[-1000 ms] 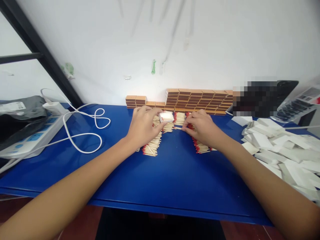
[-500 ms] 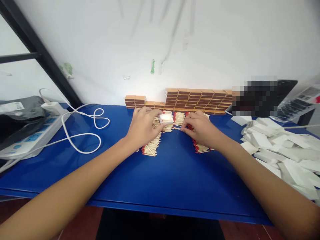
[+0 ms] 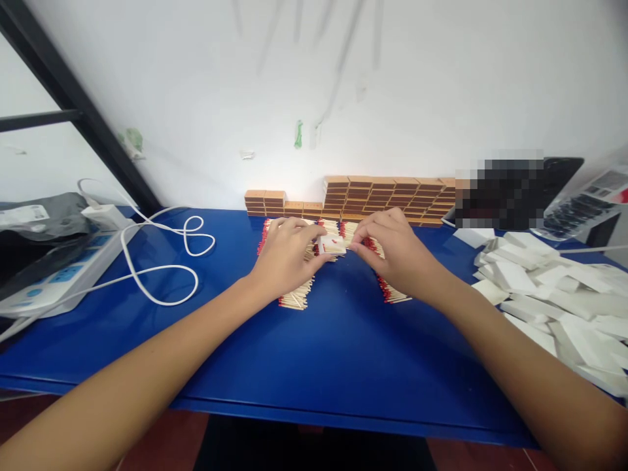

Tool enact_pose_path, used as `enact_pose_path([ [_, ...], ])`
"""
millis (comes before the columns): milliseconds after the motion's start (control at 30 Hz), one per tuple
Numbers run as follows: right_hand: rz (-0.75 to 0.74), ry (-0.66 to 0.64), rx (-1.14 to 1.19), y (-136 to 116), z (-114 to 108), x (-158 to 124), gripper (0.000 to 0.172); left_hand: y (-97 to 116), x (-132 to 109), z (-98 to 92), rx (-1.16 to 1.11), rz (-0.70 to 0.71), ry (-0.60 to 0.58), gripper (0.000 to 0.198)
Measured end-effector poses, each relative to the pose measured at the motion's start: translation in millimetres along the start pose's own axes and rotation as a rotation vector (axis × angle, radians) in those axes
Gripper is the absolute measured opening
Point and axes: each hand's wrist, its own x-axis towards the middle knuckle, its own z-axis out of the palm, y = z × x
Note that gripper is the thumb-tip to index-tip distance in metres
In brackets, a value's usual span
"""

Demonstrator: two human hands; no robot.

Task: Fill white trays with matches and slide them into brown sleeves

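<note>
A small white matchbox tray [image 3: 324, 247] with some red-tipped matches inside is gripped between the thumb and fingers of my left hand [image 3: 287, 255]. At the tray's right end, my right hand [image 3: 387, 245] has thumb and forefinger pinched on a pale matchstick [image 3: 348, 248], partly hidden by the fingertips. Rows of loose matches lie under and around both hands: one bundle [image 3: 294, 299] shows below the left hand, another [image 3: 392, 292] below the right. More matches [image 3: 328, 226] lie behind the tray.
Stacked matchboxes [image 3: 383, 196] line the white wall. A heap of white trays [image 3: 549, 288] covers the right side of the blue table [image 3: 338, 366], near a dark, partly pixelated device [image 3: 559, 176]. At left lie a white cable [image 3: 184, 267] and a power strip [image 3: 73, 275].
My right hand has moved slightly left, bringing its fingertips to the tray's end. The tray has shifted a little right and down, and red match heads now show in it.
</note>
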Motion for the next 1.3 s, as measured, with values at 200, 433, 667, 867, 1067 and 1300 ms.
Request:
enact_pose_path([
  [200, -0.021, -0.006, 0.045, -18, 1, 2, 0.009, 10, -2, -1.8, -0.045, 0.12, -0.031, 0.032],
  [433, 0.003, 0.067, 0.029, -15, -1, 2, 0.008, -4, 5, -6.4, -0.002, -0.034, 0.084, 0.037],
  [667, -0.043, -0.123, 0.041, -13, 23, -6, 0.008, -11, 7, -5.9, 0.019, -0.119, 0.115, 0.032],
  [867, -0.002, -0.139, 0.043, -14, 29, -5, 0.008, -7, 6, -5.9, 0.009, -0.098, 0.094, 0.034],
  [1067, 0.016, -0.128, 0.031, -16, 32, -2, 0.007, -7, 6, -4.6, 0.008, -0.092, 0.095, 0.032],
  [1300, 0.009, -0.17, 0.004, -16, 30, -2, 0.008, -9, 6, -4.5, 0.017, -0.095, 0.081, 0.033],
])
